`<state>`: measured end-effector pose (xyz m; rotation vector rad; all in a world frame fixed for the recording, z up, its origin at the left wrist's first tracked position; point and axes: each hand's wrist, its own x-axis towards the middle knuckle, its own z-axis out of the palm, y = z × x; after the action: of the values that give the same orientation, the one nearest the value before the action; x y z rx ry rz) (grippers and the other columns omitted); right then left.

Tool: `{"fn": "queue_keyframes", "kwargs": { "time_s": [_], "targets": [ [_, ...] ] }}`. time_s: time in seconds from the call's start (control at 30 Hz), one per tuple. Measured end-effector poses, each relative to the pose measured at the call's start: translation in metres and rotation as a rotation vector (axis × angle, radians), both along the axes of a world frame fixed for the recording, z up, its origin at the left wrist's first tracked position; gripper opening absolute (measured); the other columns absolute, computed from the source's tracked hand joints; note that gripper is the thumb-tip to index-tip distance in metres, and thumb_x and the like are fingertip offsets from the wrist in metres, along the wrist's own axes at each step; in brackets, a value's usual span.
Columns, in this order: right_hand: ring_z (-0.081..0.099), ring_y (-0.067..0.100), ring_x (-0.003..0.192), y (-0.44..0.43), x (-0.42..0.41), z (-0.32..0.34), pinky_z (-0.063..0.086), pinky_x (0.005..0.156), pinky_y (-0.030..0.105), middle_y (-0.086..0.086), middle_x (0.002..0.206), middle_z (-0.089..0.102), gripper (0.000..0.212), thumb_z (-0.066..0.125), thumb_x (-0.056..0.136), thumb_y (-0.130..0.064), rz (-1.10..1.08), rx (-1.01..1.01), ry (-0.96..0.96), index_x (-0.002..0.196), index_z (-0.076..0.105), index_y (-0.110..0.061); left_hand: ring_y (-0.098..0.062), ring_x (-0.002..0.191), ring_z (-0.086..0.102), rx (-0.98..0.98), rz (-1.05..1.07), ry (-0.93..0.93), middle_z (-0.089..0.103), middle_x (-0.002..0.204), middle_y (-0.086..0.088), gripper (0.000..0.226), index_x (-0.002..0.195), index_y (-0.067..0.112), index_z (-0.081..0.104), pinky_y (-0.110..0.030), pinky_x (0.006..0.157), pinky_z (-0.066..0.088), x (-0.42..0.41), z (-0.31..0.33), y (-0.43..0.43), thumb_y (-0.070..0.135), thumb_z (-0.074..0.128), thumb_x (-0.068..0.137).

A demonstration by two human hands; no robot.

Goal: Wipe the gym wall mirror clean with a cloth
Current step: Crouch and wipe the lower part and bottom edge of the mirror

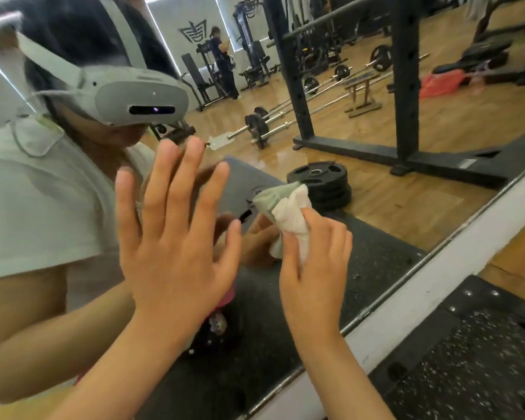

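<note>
One cloth (291,215) sits bunched in the right grip (312,268) against the mirror (406,189); left grip (176,247) splayed flat.

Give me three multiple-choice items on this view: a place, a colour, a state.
1. Where is the crumpled white cloth? A) in the right hand B) on the floor C) on the rack
2. What colour are the stacked round weight plates reflected in the gym wall mirror? A) red B) black C) silver
3. How is the left hand? A) fisted B) pinching cloth C) open, fingers spread
Key: 1A, the right hand's grip wraps it; 2B, the stack reads black; 3C, straight fingers hold nothing.
</note>
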<state>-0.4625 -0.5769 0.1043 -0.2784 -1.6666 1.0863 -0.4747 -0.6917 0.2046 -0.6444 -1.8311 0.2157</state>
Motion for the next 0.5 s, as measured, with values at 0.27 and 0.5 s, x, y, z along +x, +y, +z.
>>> {"fn": "queue_keyframes", "kwargs": {
  "time_s": [0.27,0.5],
  "targets": [
    [0.049,0.014,0.094,0.035,0.026,-0.013,0.041,0.073,0.018,-0.009,0.110,0.048,0.030,0.048,0.092,-0.035,0.238,0.217,-0.158,0.121,0.047,-0.028,-0.030,0.146,0.023,0.008,-0.031,-0.040,0.037,0.153,-0.010,0.052,0.139,0.019,0.050,-0.048,0.122,0.006,0.002,-0.001,-0.002,0.035,0.059,0.090],
    [0.049,0.012,0.083,0.041,0.016,-0.004,0.044,0.061,0.025,-0.008,0.095,0.049,0.024,0.056,0.089,-0.033,0.303,0.245,-0.184,0.111,0.051,-0.024,-0.028,0.147,0.014,0.033,0.021,-0.033,0.020,0.154,-0.006,0.053,0.140,0.028,0.039,-0.073,0.102,0.031,-0.008,-0.010,0.005,0.041,0.057,0.092]
  ]
}}
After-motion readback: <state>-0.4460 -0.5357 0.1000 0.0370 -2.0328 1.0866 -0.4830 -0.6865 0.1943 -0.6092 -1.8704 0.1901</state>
